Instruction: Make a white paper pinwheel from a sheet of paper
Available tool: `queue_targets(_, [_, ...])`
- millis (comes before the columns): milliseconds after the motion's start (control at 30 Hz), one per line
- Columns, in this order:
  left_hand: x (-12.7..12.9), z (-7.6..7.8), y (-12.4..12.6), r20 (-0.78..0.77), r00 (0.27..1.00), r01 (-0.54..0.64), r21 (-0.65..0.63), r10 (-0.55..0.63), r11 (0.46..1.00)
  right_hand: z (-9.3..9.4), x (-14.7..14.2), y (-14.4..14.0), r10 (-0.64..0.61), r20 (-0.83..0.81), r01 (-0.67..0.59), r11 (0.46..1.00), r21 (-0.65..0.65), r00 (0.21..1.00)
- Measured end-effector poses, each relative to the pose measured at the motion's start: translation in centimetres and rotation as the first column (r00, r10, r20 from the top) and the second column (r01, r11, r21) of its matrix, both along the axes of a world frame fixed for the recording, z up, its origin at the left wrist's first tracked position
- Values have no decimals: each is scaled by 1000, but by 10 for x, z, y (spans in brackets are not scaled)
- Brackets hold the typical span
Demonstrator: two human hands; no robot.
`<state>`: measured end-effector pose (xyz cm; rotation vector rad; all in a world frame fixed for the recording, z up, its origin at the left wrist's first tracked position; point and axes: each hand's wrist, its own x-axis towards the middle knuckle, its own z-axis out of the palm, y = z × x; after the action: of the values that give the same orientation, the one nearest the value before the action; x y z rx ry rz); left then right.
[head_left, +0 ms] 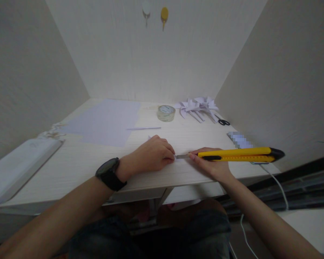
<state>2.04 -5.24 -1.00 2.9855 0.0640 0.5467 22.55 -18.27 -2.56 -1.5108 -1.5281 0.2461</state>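
Far on the pale wooden desk: a roll of clear tape, white paper pinwheels to its right, black-handled scissors just beyond them. Lying flat at far left, a large lilac paper sheet; beside its near right corner, a thin paper strip. At near left, a white flat device. Hanging on the back wall, white and yellow hooks.

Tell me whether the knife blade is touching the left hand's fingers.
Cannot tell. In the head view the utility knife blade tip ends right at the left hand fingertips, with no plain gap or contact. The right hand grips the knife.
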Motion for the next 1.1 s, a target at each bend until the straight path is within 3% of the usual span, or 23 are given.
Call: queue_targets(1100, [0,2,1,-10,1000,0,-6,0,1000,-2,4,0,19,92,-17,999,-28,996])
